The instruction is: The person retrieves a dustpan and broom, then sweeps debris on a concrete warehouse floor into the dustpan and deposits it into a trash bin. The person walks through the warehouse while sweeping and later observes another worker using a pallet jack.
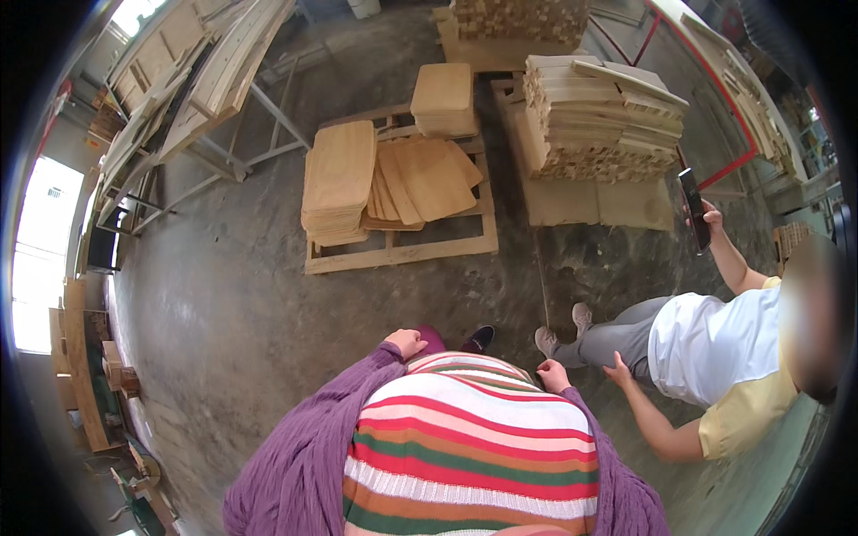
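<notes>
My left hand (407,342) hangs by my purple-clad leg (430,339), its fingers curled in, and I see nothing in it. On the other side of my striped sweater (474,429), my right hand (554,375) hangs low with its fingers drawn together. My body partly hides it, and no object shows in it. Both hands are well apart from the wood. Ahead on the floor lies a wooden pallet (402,260), bearing a stack of thin rounded boards (340,170), a fanned pile of boards (416,183) and another neat stack (444,89).
To the right stands a person (715,348) holding a phone (693,213). A tall pile of wood pieces (599,116) is at the far right, near a red metal frame (737,165). Long panels lean on a rack (206,116) at the left. Planks (80,357) line the left wall.
</notes>
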Available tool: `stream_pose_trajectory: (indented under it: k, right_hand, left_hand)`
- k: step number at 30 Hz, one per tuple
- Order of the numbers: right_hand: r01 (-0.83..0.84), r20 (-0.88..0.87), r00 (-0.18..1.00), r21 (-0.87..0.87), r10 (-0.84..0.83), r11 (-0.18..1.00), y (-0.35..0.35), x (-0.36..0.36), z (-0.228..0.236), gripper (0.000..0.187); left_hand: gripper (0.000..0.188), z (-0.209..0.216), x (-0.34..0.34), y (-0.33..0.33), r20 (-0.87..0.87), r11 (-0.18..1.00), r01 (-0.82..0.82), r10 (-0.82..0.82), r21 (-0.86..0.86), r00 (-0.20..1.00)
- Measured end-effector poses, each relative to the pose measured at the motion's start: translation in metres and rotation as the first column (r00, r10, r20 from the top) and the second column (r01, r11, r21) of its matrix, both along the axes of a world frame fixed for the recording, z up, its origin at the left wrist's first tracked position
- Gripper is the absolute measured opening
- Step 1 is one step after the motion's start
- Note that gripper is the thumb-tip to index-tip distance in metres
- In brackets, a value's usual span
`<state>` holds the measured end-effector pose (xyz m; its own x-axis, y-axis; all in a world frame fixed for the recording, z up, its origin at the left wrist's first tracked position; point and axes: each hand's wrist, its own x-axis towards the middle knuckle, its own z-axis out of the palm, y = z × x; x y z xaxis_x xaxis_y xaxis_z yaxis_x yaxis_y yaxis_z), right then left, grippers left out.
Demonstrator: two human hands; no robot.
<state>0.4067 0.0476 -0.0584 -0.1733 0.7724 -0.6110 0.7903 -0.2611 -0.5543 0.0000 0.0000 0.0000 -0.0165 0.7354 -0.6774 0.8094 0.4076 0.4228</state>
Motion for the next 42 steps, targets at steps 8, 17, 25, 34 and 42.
stream_pose_trajectory:
  k: [8, 17, 25, 34, 42]
  right_hand:
    - [-0.102, 0.038, 0.994, -0.105, 0.106, 0.989, 0.017, 0.016, 0.000, 0.021]
    - [-0.036, -0.095, 0.995, -0.090, 0.027, 0.995, 0.049, -0.010, -0.004, 0.018]
    - [0.033, 0.002, 0.999, -0.069, -0.033, 0.997, 0.049, 0.011, -0.002, 0.017]
    - [0.017, 0.043, 0.999, -0.077, -0.013, 0.997, 0.072, -0.003, 0.010, 0.020]
    - [0.043, -0.015, 0.999, -0.069, -0.044, 0.997, 0.097, -0.017, 0.007, 0.016]
  left_hand:
    - [0.038, 0.028, 0.015, 0.032, -0.013, 0.993, -0.060, 0.061, 0.102, 0.998]
    - [0.042, 0.048, 0.005, 0.074, -0.031, 0.965, -0.103, 0.114, 0.242, 0.993]
    - [0.042, 0.045, 0.005, 0.126, -0.042, 0.977, 0.034, -0.026, 0.209, 0.999]
    - [0.041, 0.037, -0.001, 0.159, -0.047, 0.983, 0.026, -0.017, 0.183, 0.999]
    - [0.044, 0.029, -0.009, 0.172, -0.021, 0.990, 0.032, -0.030, 0.136, 0.999]
